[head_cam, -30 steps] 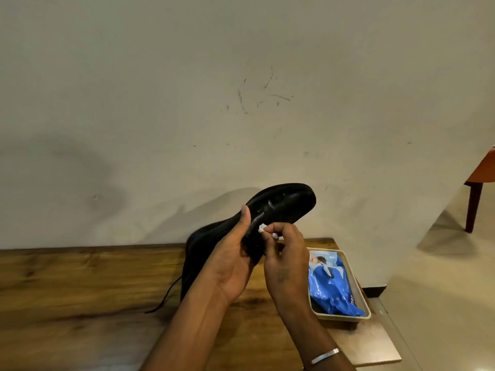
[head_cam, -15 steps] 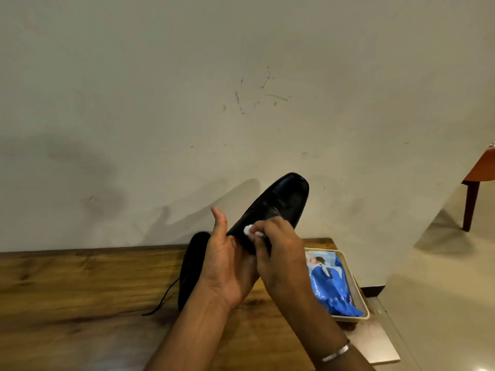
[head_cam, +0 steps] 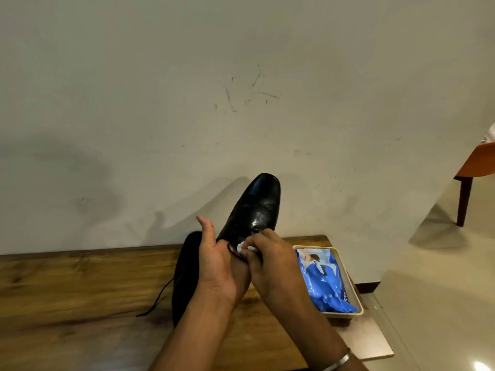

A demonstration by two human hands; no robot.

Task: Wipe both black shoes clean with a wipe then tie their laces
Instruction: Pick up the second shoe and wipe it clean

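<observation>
Table [head_cam: 80,290]: wooden, against the wall; a tray [head_cam: 344,314] with a blue wipe pack [head_cam: 324,282] sits at its right end
Resting shoe [head_cam: 184,277]: lies on the table behind the left wrist; lace [head_cam: 158,298] loose
Held shoe [head_cam: 254,207]: raised above the table; turned within the last second from side-on to upper facing the camera, toe away
Left hand [head_cam: 219,266]: grips the heel end from below; thumb now lifted clear
Right hand [head_cam: 270,261]: fingers pinched on the wipe
Wipe [head_cam: 242,247]: bunched; pressed on the upper beside the laces; wiping has likely moved from side to top; tying remains
</observation>
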